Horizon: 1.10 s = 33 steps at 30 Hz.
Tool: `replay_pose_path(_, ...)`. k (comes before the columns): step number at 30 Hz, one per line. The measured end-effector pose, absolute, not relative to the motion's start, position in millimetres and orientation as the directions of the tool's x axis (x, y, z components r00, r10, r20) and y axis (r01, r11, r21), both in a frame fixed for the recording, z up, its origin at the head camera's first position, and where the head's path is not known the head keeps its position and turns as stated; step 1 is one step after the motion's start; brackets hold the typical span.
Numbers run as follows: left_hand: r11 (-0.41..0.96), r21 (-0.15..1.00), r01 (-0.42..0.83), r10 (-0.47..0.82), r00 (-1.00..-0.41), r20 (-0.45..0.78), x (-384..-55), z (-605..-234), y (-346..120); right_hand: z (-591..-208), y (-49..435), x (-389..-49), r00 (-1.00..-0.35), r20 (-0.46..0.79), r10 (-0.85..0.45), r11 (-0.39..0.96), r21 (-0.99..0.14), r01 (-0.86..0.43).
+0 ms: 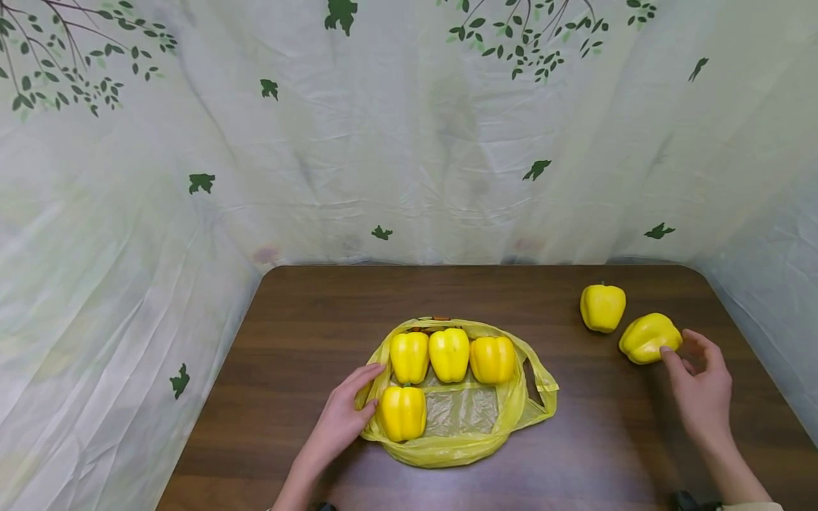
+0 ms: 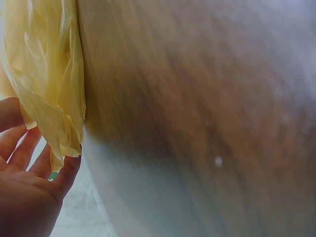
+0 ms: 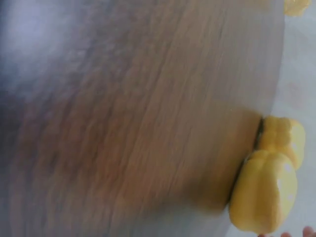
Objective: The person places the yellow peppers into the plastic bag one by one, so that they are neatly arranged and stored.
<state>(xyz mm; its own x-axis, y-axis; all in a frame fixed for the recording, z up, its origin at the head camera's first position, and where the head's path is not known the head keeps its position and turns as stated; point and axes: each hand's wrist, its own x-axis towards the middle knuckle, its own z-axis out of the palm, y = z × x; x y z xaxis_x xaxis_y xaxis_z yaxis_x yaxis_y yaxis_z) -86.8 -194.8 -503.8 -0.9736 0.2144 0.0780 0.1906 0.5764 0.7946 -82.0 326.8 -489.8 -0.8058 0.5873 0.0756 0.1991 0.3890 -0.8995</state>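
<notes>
While the left hand (image 1: 348, 404) pinches the left side of the yellow bag (image 1: 450, 453) between thumb and fingers, the right hand (image 1: 703, 387) reaches the tipped pepper (image 1: 648, 338) on the right of the wooden table (image 1: 307, 305) — whether its thumb and fingers clamp it, I cannot tell. An upright pepper (image 1: 603, 308) stands just behind, leftward; four bagged peppers (image 1: 449, 355) sit inside — three along the back, one front left.
</notes>
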Motion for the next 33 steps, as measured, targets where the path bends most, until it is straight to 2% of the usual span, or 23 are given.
replay_pose_path(6,0.571,0.798,0.193,0.217,-0.973,0.080,-87,-506,-195,-494,330,-92,-0.749,0.042,0.662,0.282,-0.939,0.196)
replay_pose_path(15,0.574,0.789,0.221,0.221,-0.969,0.111,-87,-507,-195,-503,339,-104,-0.762,-0.072,0.644,0.250,-0.921,0.298)
replay_pose_path(23,0.585,0.776,0.235,0.225,-0.967,0.123,-87,-508,-195,-501,345,-116,-0.769,-0.249,0.589,0.096,-0.923,0.372)
replay_pose_path(33,0.582,0.784,0.215,0.222,-0.970,0.101,-86,-506,-195,-504,343,-121,-0.772,-0.303,0.558,0.147,-0.880,0.452)
